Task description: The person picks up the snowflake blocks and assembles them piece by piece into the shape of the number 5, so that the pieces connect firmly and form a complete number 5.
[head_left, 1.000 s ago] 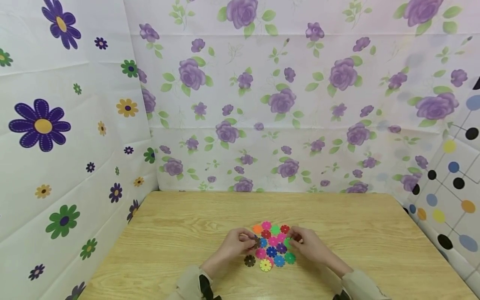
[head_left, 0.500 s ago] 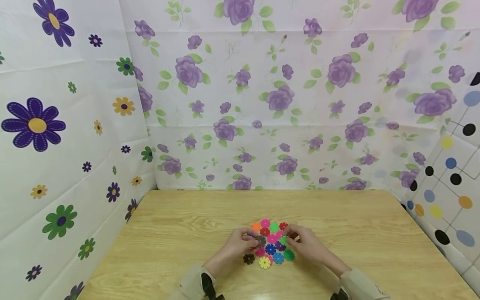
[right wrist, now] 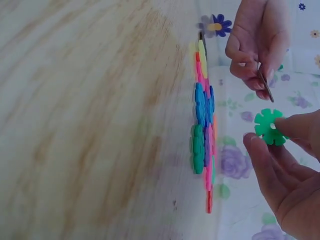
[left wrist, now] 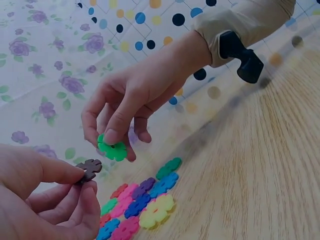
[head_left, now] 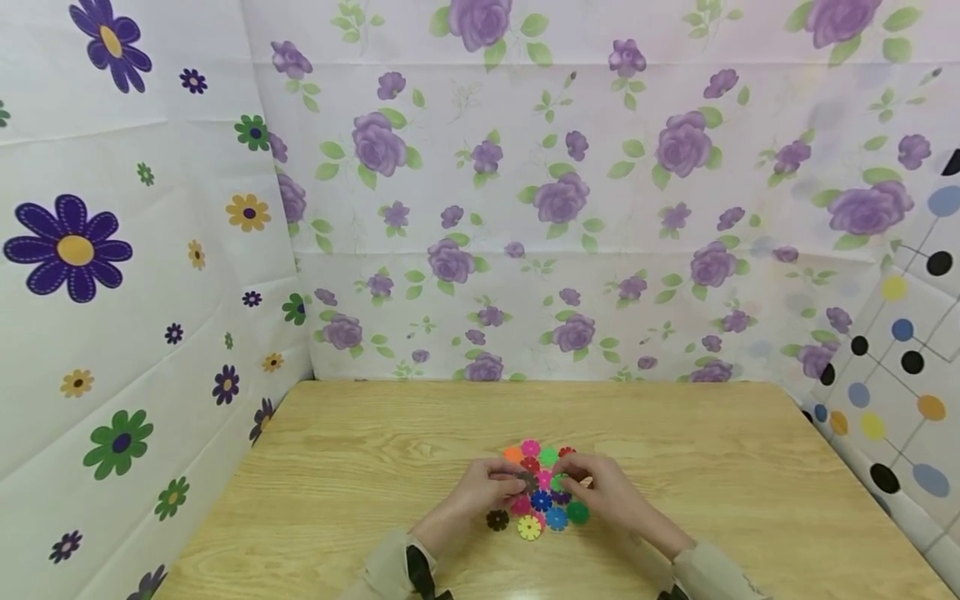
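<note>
My left hand [head_left: 487, 487] pinches a dark brown notched plastic disc [left wrist: 90, 170] between thumb and fingers. A bright green notched disc [right wrist: 269, 126] is pinched by my right hand [head_left: 603, 487]. Both are raised over the loose discs, and a small gap separates them in the two wrist views. Beneath the hands lies a cluster of flower-shaped discs, among them a yellow disc [head_left: 529, 527], a dark blue disc [head_left: 541, 500], a dark green disc [head_left: 577, 512] and a light blue disc [head_left: 557, 518]. Fingers hide part of the cluster in the head view.
Wooden table [head_left: 375, 433] carries the cluster near its front middle. A second brown disc [head_left: 497, 519] lies at the cluster's left front. Flowered cloth [head_left: 480, 167] hangs behind the table, with more patterned cloth at both sides.
Both hands have moved toward each other over the cluster, bringing the brown and green discs close together. The discs on the table stay in place.
</note>
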Tool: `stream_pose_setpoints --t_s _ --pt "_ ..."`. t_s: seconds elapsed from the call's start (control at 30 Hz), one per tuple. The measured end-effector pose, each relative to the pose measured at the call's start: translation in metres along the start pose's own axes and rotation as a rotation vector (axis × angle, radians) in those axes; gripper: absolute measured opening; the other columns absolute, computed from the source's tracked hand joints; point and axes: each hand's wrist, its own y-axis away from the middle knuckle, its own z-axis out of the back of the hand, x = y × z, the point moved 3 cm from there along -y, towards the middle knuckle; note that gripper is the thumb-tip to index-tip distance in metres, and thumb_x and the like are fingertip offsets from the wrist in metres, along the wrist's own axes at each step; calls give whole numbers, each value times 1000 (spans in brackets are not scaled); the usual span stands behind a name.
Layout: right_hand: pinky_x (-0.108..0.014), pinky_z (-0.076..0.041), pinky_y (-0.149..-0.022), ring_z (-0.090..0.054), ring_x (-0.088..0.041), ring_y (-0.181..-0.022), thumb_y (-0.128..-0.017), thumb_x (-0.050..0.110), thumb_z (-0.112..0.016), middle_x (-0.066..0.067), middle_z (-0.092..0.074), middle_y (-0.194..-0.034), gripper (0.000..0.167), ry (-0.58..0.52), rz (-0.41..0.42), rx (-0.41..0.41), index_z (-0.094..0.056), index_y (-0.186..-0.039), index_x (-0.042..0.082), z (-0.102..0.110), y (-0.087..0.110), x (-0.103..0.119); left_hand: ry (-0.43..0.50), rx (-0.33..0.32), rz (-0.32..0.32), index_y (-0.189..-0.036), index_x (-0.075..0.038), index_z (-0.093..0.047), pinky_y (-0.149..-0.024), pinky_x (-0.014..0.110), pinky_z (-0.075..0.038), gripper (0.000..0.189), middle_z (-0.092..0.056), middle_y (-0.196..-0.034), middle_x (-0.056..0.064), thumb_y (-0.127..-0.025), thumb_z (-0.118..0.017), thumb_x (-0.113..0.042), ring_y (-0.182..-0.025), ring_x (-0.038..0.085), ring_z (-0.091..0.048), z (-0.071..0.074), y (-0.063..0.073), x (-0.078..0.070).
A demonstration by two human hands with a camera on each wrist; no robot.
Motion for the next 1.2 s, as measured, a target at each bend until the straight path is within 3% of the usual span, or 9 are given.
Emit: stream_pose_setpoints --t_s 0.23,0.4,0.53,0.73,1.0,1.2 --pt "-21 -53 -55 -66 -22 -74 -96 15 -60 -7 -68 -88 11 -22 111 -37 -66 -104 11 -1 -1 10 133 1 18 -111 4 -66 -69 20 -54 23 -69 -94 7 -92 -64 -9 -78 9 -64 -4 1 -7" --pt "-21 -50 -50 -59 -11 -68 -95 11 -61 -8 -68 -88 14 -1 125 -65 -65 -107 16 -2 -2 13 170 17 27 -114 5 -64 -70 19 -55 27 -68 -95 8 -93 -64 -12 -79 9 -65 -6 2 -11" --pt "-21 -50 -52 -57 -5 -69 -93 5 -62 -2 -69 -92 18 22 146 -116 -65 -109 13 0 -1 17 199 24 35 -115 6 -62 -70 18 -55 29 -66 -95 9 -93 -64 -12 -80 10 -65 -6 1 -12" --pt "-21 -51 -53 -60 -5 -70 -90 1 -65 0 -69 -91 22 49 176 -190 -64 -108 14 2 0 23 206 46 23 -113 6 -61 -71 19 -56 27 -67 -95 9 -93 -64 -12 -79 10 -66 -7 2 -14" --pt "-21 -53 -55 -67 -19 -68 -86 1 -70 -7 -71 -83 18 34 233 -234 -64 -98 13 4 1 27 215 42 19 -106 5 -65 -67 16 -55 22 -69 -91 7 -93 -65 -13 -73 7 -67 -9 3 -16" --pt "-20 -52 -54 -63 -7 -64 -85 -1 -69 -2 -70 -77 16 47 302 -283 -65 -90 13 5 1 31 226 36 9 -103 5 -66 -68 19 -57 20 -70 -87 6 -92 -66 -12 -72 8 -70 -11 6 -22"
